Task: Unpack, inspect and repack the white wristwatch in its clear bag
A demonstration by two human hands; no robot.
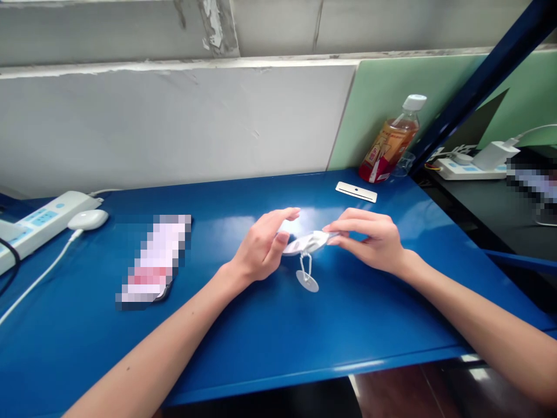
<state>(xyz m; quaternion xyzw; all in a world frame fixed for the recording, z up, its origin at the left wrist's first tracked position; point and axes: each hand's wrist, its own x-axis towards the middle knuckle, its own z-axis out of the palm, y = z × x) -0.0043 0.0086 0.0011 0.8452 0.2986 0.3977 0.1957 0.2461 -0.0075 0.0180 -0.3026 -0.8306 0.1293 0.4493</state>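
Observation:
A thin white flat piece [308, 242] is held above the desk. My right hand [368, 235] pinches its right end between thumb and fingers. At its left end is my left hand [265, 241], thumb and forefinger apart and bent around a gap. The left thumb is close to the piece's edge; whether it touches is unclear. From the underside of the piece hangs a small white loop with a clear round disc [307, 281] at its bottom. The exact kind of this piece does not show.
On the blue desk [270, 337] lie a phone [152, 261], a white rounded case [88, 219] with a cable, a power strip [47, 226] and a small white strip with a slot [356, 191]. A drink bottle [389, 145] leans at the back right, beside a blue post [474, 87].

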